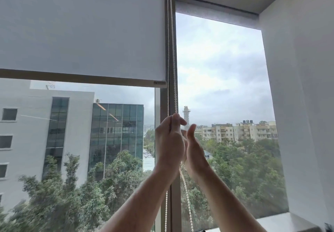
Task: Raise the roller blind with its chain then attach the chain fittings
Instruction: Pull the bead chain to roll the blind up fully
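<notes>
small label on blind's bottom rail (pixel 160 82), unreadable

I face a tall window (pixel 222 90) with a grey upright frame post (pixel 175 204) down its middle. A white wall (pixel 303 105) runs along my right, above a pale sill (pixel 282 221). Outside: overcast sky, green trees (pixel 240 174), a glass-fronted office block (pixel 117 132) and distant flats (pixel 249 130).

Blind (pixel 81 29) half-raised, bead chain (pixel 171 51) taut

place: upper-floor room, office or flat cannot tell | evidence: tall window (pixel 222 90) with roller blinds (pixel 81 29) above the grips | treetops (pixel 244 174), glass-fronted block (pixel 115 132) left and apartment buildings (pixel 249 131) right beyond them | white wall (pixel 303 105) far right
</notes>
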The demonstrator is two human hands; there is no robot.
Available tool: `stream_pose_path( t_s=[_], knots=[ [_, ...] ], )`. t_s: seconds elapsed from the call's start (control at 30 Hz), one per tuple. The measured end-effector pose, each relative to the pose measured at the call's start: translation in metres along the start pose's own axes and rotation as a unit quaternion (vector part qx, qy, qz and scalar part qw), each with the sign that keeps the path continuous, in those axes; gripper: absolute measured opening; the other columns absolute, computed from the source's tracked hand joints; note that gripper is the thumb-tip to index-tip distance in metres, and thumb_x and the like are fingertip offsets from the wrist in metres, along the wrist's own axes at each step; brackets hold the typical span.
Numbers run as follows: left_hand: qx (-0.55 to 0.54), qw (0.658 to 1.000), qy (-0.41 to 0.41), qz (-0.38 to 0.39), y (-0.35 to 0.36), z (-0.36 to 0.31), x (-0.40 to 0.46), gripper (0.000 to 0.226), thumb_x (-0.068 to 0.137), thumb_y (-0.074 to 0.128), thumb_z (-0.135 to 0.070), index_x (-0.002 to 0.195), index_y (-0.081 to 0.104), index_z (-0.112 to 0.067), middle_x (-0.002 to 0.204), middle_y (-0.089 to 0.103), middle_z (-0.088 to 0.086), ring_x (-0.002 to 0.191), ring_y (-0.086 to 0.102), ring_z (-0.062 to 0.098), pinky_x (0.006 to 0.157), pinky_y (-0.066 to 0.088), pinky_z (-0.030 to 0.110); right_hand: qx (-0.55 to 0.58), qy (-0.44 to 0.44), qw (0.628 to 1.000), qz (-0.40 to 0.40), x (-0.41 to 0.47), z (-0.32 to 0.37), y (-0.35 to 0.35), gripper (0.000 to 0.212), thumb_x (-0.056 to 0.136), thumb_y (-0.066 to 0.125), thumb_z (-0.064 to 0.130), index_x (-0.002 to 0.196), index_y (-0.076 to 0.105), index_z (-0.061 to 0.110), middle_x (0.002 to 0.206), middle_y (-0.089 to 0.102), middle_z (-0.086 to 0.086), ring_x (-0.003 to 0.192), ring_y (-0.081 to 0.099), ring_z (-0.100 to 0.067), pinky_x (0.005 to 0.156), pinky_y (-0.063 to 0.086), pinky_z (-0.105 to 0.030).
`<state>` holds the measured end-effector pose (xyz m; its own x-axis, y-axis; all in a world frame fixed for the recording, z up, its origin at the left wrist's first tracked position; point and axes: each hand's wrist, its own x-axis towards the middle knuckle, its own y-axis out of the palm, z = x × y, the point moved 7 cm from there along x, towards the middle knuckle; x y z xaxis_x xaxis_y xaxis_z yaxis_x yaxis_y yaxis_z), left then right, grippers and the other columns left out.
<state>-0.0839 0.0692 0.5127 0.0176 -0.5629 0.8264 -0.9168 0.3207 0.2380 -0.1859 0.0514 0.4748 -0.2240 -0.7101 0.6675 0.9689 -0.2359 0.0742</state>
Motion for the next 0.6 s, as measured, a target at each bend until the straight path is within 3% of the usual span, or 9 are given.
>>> stream_pose_path(
  t_s=[0.07, 0.17, 0.23, 0.3, 0.4, 0.5, 0.6],
  knots=[
    [-0.006, 1.000, 0.014, -0.001, 0.001, 0.002, -0.004, 0.036, 0.101, 0.046, -0.027, 0.070, 0.065, -0.022, 0.059, 0.063, -0.004, 0.060, 0.058, 0.008, 0.058, 0.050, 0.029, 0.030, -0.004, 1.000, -0.008, 0.016, 0.024, 0.002, 0.068, 0.095, 0.021, 0.065, 0.116, 0.067, 0.020, 0.092, 0.078, 0.002, 0.086, 0.074, -0.006, 0.073, 0.057, -0.024],
    [0.001, 0.999, 0.035, -0.009, 0.000, 0.004, -0.013, 0.035, 0.099, 0.047, -0.025, 0.069, 0.065, -0.022, 0.050, 0.055, -0.009, 0.047, 0.042, 0.002, 0.046, 0.033, 0.015, 0.087, -0.016, 0.996, -0.015, 0.036, 0.071, 0.012, 0.063, 0.100, 0.033, 0.055, 0.124, 0.058, 0.002, 0.091, 0.072, -0.013, 0.085, 0.070, -0.025, 0.088, 0.057, -0.044],
    [0.011, 0.999, 0.035, -0.012, -0.006, 0.011, -0.020, 0.036, 0.102, 0.049, -0.022, 0.069, 0.065, -0.021, 0.048, 0.049, -0.010, 0.045, 0.035, 0.003, 0.044, 0.028, 0.017, 0.126, -0.020, 0.992, -0.001, 0.048, 0.105, 0.024, 0.047, 0.104, 0.038, 0.041, 0.116, 0.060, 0.001, 0.085, 0.067, -0.015, 0.078, 0.067, -0.028, 0.080, 0.059, -0.044],
    [0.006, 0.999, 0.031, -0.015, -0.013, 0.019, -0.027, 0.036, 0.101, 0.049, -0.014, 0.069, 0.065, -0.020, 0.048, 0.052, -0.011, 0.043, 0.037, 0.001, 0.045, 0.030, 0.014, 0.146, -0.018, 0.989, 0.002, 0.058, 0.131, 0.036, 0.034, 0.106, 0.038, 0.029, 0.112, 0.059, 0.003, 0.079, 0.061, -0.011, 0.067, 0.061, -0.020, 0.059, 0.056, -0.031],
    [-0.006, 0.999, 0.028, -0.019, -0.019, 0.026, -0.039, 0.037, 0.100, 0.049, -0.009, 0.068, 0.065, -0.019, 0.047, 0.052, -0.007, 0.042, 0.035, 0.003, 0.041, 0.027, 0.012, 0.103, -0.006, 0.994, -0.043, 0.066, 0.145, 0.047, 0.029, 0.107, 0.035, 0.020, 0.100, 0.061, 0.008, 0.061, 0.044, 0.000, 0.044, 0.037, -0.008, 0.039, 0.026, -0.021],
    [-0.008, 1.000, 0.022, 0.000, -0.019, 0.030, -0.044, 0.038, 0.101, 0.049, -0.012, 0.068, 0.065, -0.022, 0.040, 0.042, -0.006, 0.040, 0.026, 0.002, 0.038, 0.021, 0.016, 0.011, -0.080, 0.991, -0.106, 0.063, 0.151, 0.050, 0.037, 0.089, 0.028, -0.006, 0.081, 0.059, 0.013, 0.057, 0.038, 0.001, 0.044, 0.028, -0.010, 0.038, 0.020, -0.021],
    [-0.009, 0.998, 0.014, 0.054, -0.015, 0.036, -0.046, 0.033, 0.099, 0.050, -0.022, 0.070, 0.066, -0.022, 0.040, 0.038, -0.006, 0.040, 0.026, 0.004, 0.040, 0.022, 0.017, -0.088, -0.184, 0.970, -0.136, 0.054, 0.155, 0.049, 0.038, 0.091, 0.032, -0.004, 0.071, 0.057, 0.016, 0.061, 0.045, 0.009, 0.054, 0.036, -0.008, 0.049, 0.027, -0.025]
  ],
)
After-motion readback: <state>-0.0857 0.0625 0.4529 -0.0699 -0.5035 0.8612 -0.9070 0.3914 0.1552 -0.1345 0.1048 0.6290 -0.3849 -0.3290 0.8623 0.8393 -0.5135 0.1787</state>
